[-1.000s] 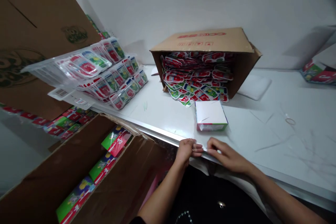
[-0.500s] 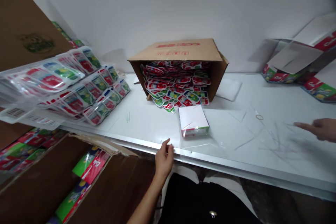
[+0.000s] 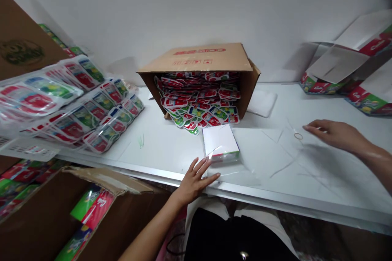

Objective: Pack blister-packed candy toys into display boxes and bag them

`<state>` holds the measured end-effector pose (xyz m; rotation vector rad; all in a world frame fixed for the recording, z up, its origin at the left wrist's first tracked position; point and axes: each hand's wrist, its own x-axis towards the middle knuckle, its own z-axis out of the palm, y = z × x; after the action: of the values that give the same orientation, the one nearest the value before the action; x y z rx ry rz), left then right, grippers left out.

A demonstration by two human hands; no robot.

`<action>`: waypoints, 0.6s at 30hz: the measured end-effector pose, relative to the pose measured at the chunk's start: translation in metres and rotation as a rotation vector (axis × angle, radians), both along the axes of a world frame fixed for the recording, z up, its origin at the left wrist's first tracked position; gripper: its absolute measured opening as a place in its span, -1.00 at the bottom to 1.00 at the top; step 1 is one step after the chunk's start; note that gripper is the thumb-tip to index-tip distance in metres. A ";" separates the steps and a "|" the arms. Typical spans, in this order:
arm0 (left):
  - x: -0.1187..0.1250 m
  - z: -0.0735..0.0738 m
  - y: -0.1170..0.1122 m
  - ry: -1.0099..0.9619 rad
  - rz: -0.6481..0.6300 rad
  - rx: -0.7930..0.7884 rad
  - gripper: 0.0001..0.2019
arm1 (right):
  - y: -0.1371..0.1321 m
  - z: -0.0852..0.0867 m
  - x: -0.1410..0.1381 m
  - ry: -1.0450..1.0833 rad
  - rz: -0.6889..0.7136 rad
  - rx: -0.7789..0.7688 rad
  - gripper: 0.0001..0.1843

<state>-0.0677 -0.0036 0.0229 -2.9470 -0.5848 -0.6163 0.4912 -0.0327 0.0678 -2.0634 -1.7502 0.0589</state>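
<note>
My left hand, fingers spread, rests at the table's front edge. Its fingertips reach the clear plastic wrap around a small white-topped box with a red and green edge. My right hand is above the right part of the table, thumb and fingertips pinched together. Whatever is between them, if anything, is too small to make out. Just left of its fingertips lies a thin tan rubber band. Behind the small box, an open carton on its side spills many red and green bottle-shaped packets.
Clear bags of packets pile up at the left. Below them stands an open carton with coloured boxes. Open printed display boxes are at the back right. A white folded pad lies beside the middle carton.
My right hand has come left and farther back, to beside the rubber band, its fingers now pinched. My left hand has spread and moved onto the plastic around the small box. The view has shifted slightly.
</note>
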 end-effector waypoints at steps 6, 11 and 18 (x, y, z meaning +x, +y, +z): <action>0.007 0.003 0.006 -0.042 -0.067 -0.105 -0.47 | -0.007 -0.027 -0.122 -0.287 0.777 0.134 -0.41; 0.010 0.015 0.020 0.041 -0.109 -0.245 -0.48 | 0.000 -0.036 -0.174 -0.359 1.012 0.191 -0.34; 0.011 0.018 0.028 -0.039 -0.074 -0.467 -0.60 | 0.010 -0.040 -0.194 -0.230 1.091 0.271 -0.50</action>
<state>-0.0569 0.0244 0.0408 -3.4103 -0.7116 -0.6172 0.2974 -0.0226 0.0281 -0.7668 -2.6339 -0.0917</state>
